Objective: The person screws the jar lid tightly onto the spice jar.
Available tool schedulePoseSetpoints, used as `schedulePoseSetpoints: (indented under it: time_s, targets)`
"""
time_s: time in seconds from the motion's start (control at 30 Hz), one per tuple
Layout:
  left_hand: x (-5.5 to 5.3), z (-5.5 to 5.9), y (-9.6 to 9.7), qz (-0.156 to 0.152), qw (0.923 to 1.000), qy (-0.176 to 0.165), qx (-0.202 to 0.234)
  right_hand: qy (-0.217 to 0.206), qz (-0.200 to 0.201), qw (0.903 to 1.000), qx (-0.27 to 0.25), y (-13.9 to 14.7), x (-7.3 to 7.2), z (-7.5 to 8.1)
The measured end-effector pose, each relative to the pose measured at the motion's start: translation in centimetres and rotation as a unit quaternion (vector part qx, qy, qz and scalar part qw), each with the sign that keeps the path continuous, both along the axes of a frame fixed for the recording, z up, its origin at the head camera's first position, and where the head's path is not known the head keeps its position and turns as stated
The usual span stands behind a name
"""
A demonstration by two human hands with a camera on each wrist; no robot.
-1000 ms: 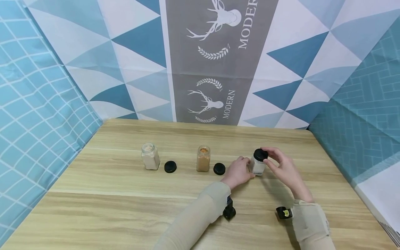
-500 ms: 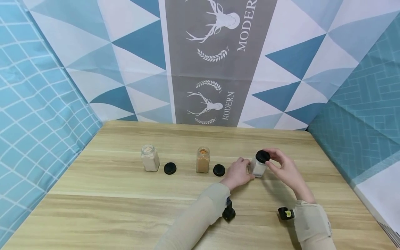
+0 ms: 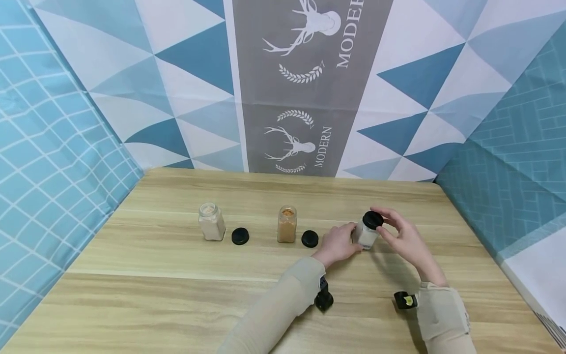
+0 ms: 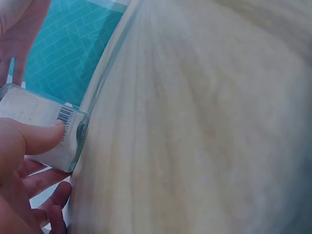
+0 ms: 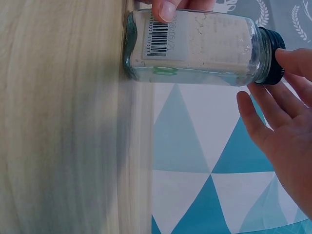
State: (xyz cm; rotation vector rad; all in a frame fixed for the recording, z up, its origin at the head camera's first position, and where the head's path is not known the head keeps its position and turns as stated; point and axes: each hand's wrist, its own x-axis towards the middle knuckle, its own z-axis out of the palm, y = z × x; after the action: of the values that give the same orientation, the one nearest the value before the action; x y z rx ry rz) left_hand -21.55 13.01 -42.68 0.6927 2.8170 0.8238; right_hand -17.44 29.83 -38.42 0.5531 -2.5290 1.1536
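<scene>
On the right of the table stands a glass spice jar (image 3: 366, 238) of white powder, tilted slightly to the right, its black lid (image 3: 373, 220) on top. My left hand (image 3: 338, 243) grips the jar's body low down; in the left wrist view its thumb lies over the barcode label (image 4: 65, 117). Thumb and fingers of my right hand (image 3: 401, 237) pinch the lid's rim, seen closely in the right wrist view, where the jar (image 5: 209, 46) shows its barcode and the black lid (image 5: 274, 56) sits on its neck.
An uncapped jar of orange-brown powder (image 3: 287, 226) stands mid-table with a black lid (image 3: 310, 239) beside it. Farther left is an uncapped jar of pale powder (image 3: 212, 223), another black lid (image 3: 240, 236) at its right. A patterned cloth backdrop (image 3: 199, 98) rises behind the table (image 3: 155, 295).
The jar has tipped slightly to the right, its lid shifting right with my right hand. My left hand keeps its grip on the body; the other jars and lids stay put.
</scene>
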Motion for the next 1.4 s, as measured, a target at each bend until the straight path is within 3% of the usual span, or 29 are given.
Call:
schedulePoseSetpoints:
  time_s: [0.27, 0.67, 0.9, 1.1, 1.4]
  targets:
    - [0.2, -0.2, 0.2, 0.030, 0.9991, -0.006, 0.029, -0.005, 0.028, 0.9984, -0.049, 0.1, -0.2, 0.1]
    - [0.6, -0.3, 0.8, 0.069, 0.9959, 0.007, 0.057, -0.038, -0.025, 0.9986, -0.028, -0.1, 0.1, 0.4]
    - [0.6, -0.4, 0.5, 0.055, 0.9962, 0.001, 0.067, -0.013, -0.029, 0.9994, 0.017, -0.1, 0.2, 0.3]
    - [0.6, 0.3, 0.0, 0.038, 0.9981, -0.017, 0.044, 0.040, -0.001, 0.9991, 0.009, -0.2, -0.3, -0.1]
    - [1.2, 1.0, -1.4, 0.037, 0.9918, -0.026, 0.120, 0.047, -0.016, 0.9985, 0.023, -0.7, -0.1, 0.0]
